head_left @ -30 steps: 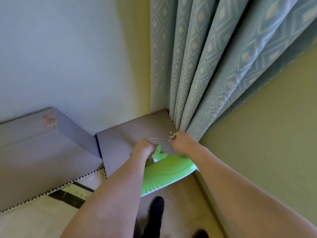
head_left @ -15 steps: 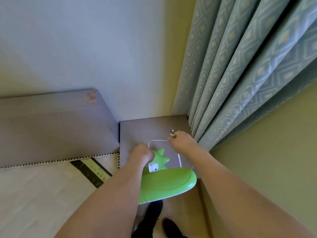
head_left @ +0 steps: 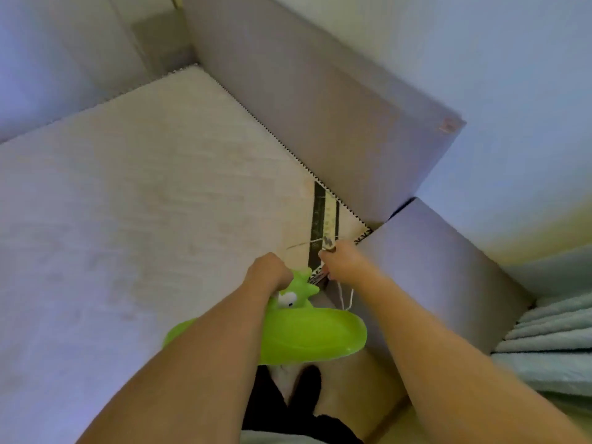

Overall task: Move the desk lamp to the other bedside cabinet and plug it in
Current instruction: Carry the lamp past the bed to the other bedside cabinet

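A bright green desk lamp (head_left: 307, 338) with a cartoon face and a wide flat shade hangs in the air near the bed's corner. My left hand (head_left: 267, 272) is shut on the lamp's top. My right hand (head_left: 344, 262) is shut on the plug (head_left: 328, 243) and a loop of thin white cord (head_left: 347, 298) that dangles below it. The grey bedside cabinet (head_left: 442, 270) lies to the right of both hands, its top bare. A second grey cabinet (head_left: 160, 36) shows at the far side of the bed.
The bare mattress (head_left: 144, 203) fills the left and centre, with a grey padded headboard (head_left: 320, 97) behind it. Blue patterned curtain folds (head_left: 551, 338) hang at the right edge. My dark-socked feet (head_left: 304, 392) stand on the floor between bed and cabinet.
The view has swung left from the cabinet corner and curtain to over the bed. Both hands, with lamp and plug, have left the cabinet top and now hang over the mattress corner.
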### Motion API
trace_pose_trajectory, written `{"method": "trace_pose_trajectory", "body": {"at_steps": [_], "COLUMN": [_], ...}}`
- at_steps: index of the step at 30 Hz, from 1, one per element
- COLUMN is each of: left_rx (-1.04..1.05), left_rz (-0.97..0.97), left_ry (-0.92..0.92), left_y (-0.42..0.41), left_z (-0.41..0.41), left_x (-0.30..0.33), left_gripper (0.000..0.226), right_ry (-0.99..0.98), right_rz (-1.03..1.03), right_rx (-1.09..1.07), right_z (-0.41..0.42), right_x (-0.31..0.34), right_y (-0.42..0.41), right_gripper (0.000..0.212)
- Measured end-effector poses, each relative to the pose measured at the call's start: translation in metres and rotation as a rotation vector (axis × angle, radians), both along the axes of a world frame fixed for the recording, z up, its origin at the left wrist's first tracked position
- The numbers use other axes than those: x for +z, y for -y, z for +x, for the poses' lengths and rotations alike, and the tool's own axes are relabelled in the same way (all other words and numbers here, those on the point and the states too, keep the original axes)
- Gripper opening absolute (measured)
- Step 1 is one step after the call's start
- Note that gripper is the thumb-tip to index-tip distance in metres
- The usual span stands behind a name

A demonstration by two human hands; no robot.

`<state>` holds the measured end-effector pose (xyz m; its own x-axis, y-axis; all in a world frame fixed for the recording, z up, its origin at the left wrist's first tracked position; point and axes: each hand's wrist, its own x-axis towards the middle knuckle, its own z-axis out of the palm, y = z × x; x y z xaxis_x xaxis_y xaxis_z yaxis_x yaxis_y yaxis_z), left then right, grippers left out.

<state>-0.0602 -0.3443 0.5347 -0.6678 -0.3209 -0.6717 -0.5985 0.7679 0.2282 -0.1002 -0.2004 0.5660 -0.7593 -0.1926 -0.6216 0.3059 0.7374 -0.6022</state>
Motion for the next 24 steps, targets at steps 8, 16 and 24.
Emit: {"method": "trace_pose_trajectory", "body": {"at_steps": [8,16,24], "left_rx": [0.602,1.017,1.526], "left_rz": [0.062,0.063,0.069], "left_ry": [-0.020,-0.003,0.021], "left_y": [0.136,0.198,0.214], "left_z": [0.192,0.412,0.648], "left_x": [-0.019,-0.023,-0.020], "left_gripper": [0.044,0.043,0.055], "right_ry": [0.104,0.132,0.121], "right_rz": [0.028,0.095,0.108], "right_rx": [0.616,1.097,1.569], "right_z": [0.110,0.303,0.532], "right_x": [-0.019,-0.017,-0.023], "right_y": [0.173,0.305,0.384], "right_gripper": [0.038,0.025,0.037]}}
